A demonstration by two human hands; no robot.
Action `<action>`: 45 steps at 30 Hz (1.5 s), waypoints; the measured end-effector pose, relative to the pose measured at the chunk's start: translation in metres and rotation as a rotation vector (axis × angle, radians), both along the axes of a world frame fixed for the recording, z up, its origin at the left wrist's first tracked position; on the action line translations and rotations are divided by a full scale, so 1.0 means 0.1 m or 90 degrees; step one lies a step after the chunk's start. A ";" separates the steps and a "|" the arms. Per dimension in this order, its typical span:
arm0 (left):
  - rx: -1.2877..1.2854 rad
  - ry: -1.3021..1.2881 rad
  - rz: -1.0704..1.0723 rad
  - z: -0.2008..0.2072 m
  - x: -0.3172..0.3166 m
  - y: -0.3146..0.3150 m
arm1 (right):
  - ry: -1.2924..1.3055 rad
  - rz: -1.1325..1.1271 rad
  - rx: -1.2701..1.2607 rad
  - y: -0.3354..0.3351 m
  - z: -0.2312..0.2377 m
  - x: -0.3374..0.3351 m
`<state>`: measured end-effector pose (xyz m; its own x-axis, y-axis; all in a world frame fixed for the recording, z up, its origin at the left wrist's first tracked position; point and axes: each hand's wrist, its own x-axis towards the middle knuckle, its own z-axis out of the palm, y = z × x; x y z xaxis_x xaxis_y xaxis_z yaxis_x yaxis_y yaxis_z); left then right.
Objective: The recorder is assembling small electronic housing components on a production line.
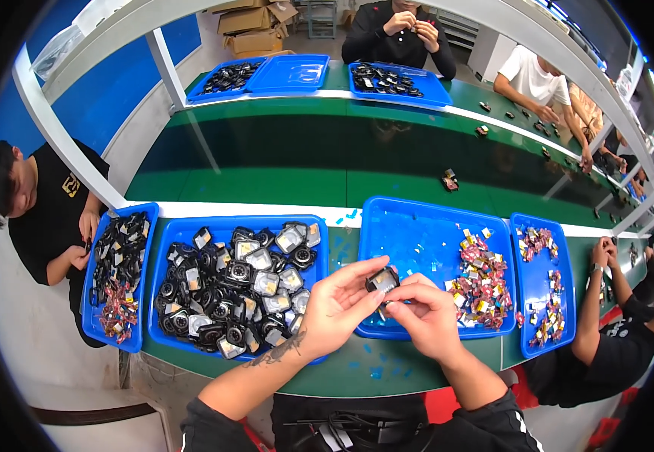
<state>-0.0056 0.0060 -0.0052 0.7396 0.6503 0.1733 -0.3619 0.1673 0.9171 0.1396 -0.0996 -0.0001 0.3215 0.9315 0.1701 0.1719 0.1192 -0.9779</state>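
Observation:
My left hand (340, 301) holds a small black smartwatch case (382, 279) with a grey, shiny face between thumb and fingers. From the other side my right hand (426, 313) pinches at the case's lower edge; its fingertips hide whatever else they grip there. To the left, a blue tray (155, 301) is heaped with black smartwatch cases (238, 271), some showing round sensor backs and others clear or pale faces. Behind and right of my hands, another blue tray (410, 218) has small red-and-gold electronic modules (481, 282) piled along its right side and blue film scraps on its bottom.
Narrow blue trays stand at the far left (151, 226) and right (527, 343), both with modules. A green conveyor belt (304, 166) beyond a white rail carries a loose module (450, 180). White frame posts (59, 135) rise at left. Several co-workers sit around the line.

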 end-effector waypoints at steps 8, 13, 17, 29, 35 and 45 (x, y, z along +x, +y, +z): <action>-0.084 0.044 0.075 -0.06 0.00 -0.02 | -0.128 -0.078 0.052 -0.05 0.12 0.04; -0.066 0.059 0.000 -0.06 0.01 -0.11 | -0.092 -0.179 0.036 -0.03 0.18 -0.04; 0.052 0.068 -0.018 -0.06 0.01 -0.12 | -0.298 -0.137 0.084 -0.03 0.23 0.01; 0.156 0.092 0.001 -0.09 0.02 -0.13 | -0.365 -0.137 0.083 -0.03 0.23 0.01; 0.233 0.164 -0.038 0.00 -0.06 -0.13 | -0.362 -0.134 0.068 -0.06 0.29 0.06; -0.081 0.034 0.114 0.13 0.00 -0.13 | -0.173 -0.096 0.123 -0.09 -0.03 0.06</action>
<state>-0.0055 -0.0067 0.0083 0.6158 0.7866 0.0458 -0.3481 0.2194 0.9114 0.1453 -0.1088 -0.0033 0.3713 0.8194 0.4367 0.4518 0.2515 -0.8559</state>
